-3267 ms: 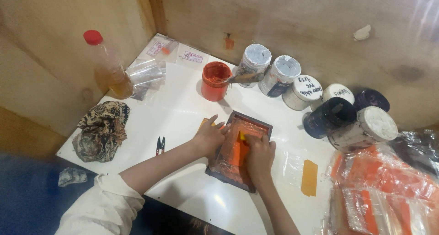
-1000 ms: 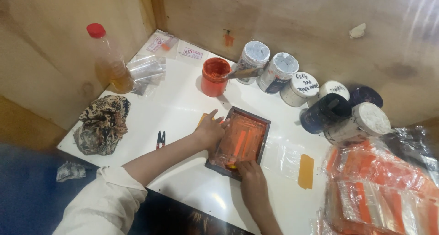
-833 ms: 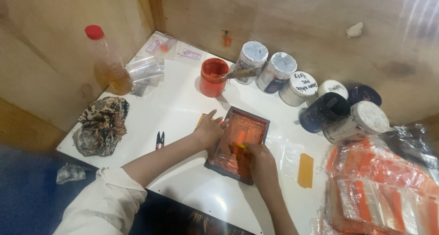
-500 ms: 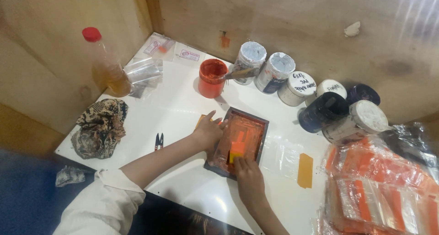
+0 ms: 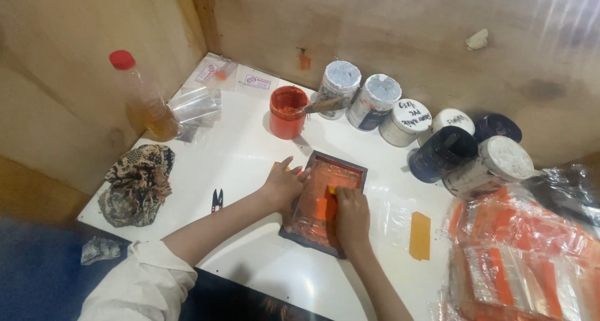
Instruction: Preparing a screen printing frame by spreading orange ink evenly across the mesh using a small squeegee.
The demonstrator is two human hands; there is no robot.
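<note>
framed screen (image 5: 325, 202) near the white table (image 5: 237, 158)'s front edge, open room leftward.
left hand (image 5: 282, 185) presses its frame flat; right hand (image 5: 352, 216) grips an orange squeegee (image 5: 329, 199) on it.

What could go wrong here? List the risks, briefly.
The left hand alone steadies the small screen frame while the right hand drags orange ink; the frame might slip and smear. The open orange ink pot stands close behind with a stick in it; a bump could tip it.
</note>
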